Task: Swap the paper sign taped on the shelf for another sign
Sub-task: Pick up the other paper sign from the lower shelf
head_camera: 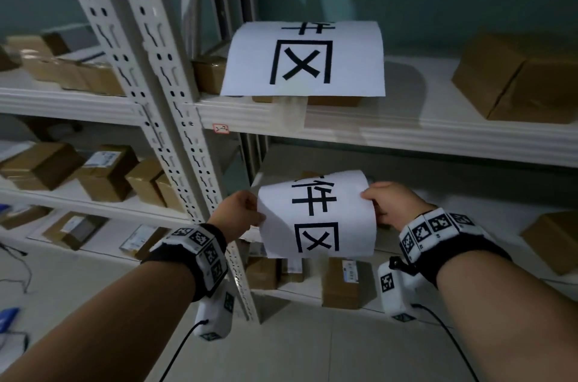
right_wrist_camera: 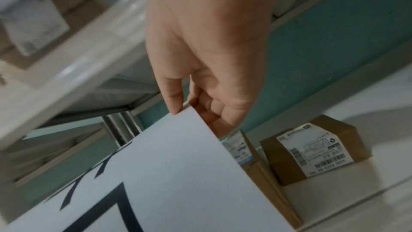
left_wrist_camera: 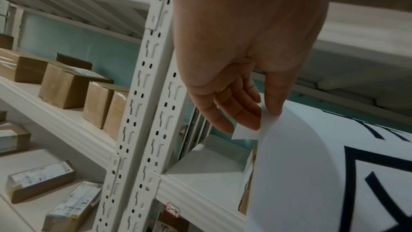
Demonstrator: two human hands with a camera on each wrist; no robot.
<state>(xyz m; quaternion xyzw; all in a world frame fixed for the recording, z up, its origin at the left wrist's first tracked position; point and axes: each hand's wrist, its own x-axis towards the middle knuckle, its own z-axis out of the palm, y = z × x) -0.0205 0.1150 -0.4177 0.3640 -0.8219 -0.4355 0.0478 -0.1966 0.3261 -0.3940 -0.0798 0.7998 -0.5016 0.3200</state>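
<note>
**Between 2 hands, a sign sheet bows**

At 6 o'clock below the shelf edge (head_camera: 406,131), the held sign (head_camera: 316,216) arches between left hand (head_camera: 240,212) and right hand (head_camera: 391,203). Light, floppy, easily creased; its side edges look like the best hold. Both thumbs pinch against fingers (left_wrist_camera: 236,117) there. At 12 o'clock, another sign (head_camera: 305,59) drapes over boxes.

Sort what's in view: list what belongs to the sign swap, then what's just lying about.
Job:
paper sign in the hands
left hand
right hand
paper sign on the upper shelf
shelf edge

Lying about:
cardboard boxes
labelled parcel
</note>
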